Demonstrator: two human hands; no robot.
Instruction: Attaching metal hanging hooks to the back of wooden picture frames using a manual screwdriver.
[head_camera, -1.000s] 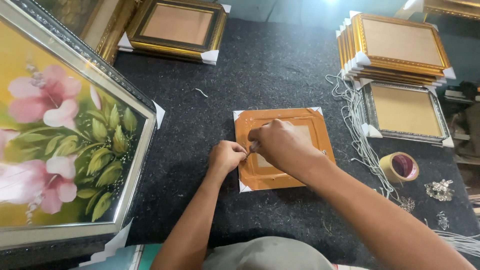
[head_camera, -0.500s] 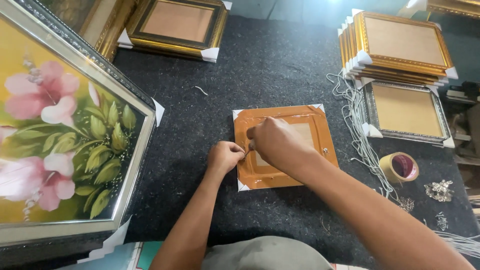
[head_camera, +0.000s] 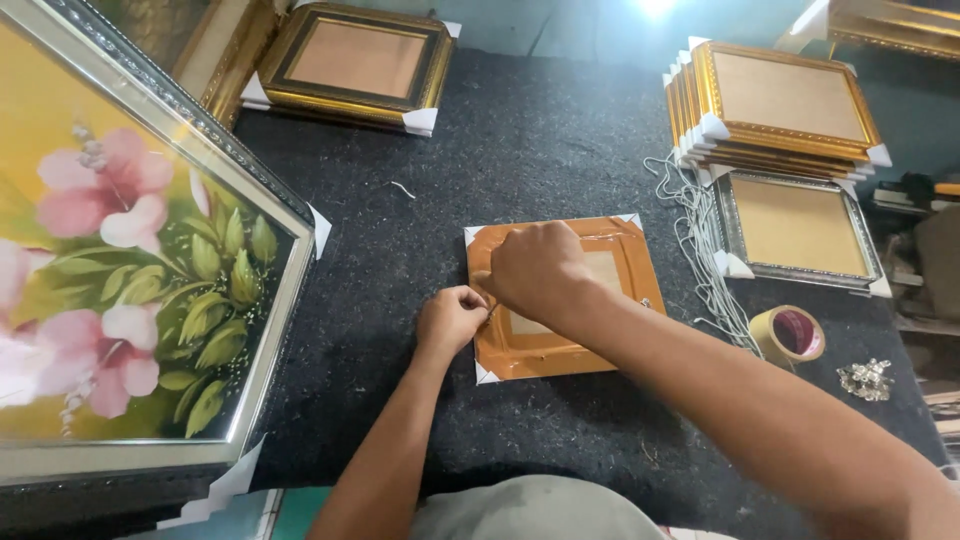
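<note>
The left hand (head_camera: 452, 318) is clenched into a loose fist at the left edge of the small orange picture frame (head_camera: 566, 296), its fingertips pinched together against that edge; what it pinches is too small to tell. The right hand (head_camera: 535, 268) lies curled on the frame's left half, knuckles up, pressing down on the shiny wrapped surface. Whether it grips something under the fingers I cannot tell. The two hands are just beside each other, almost touching.

The orange frame lies flat on the dark felt table (head_camera: 540, 130), near its middle, with white corner protectors on its corners.

Right of the orange frame lies a bundle of white cords (head_camera: 700, 250). Beyond the cords lies a silver frame (head_camera: 797, 228), and behind that one stands a stack of gold frames (head_camera: 775, 105). A roll of tape (head_camera: 790, 335) sits to the lower right of the orange frame, with a small pile of metal hangers (head_camera: 866, 378) beside it. Far behind the orange frame lies a dark gold frame (head_camera: 352, 62). Well to its left leans a large flower painting in a silver frame (head_camera: 130, 270).
</note>
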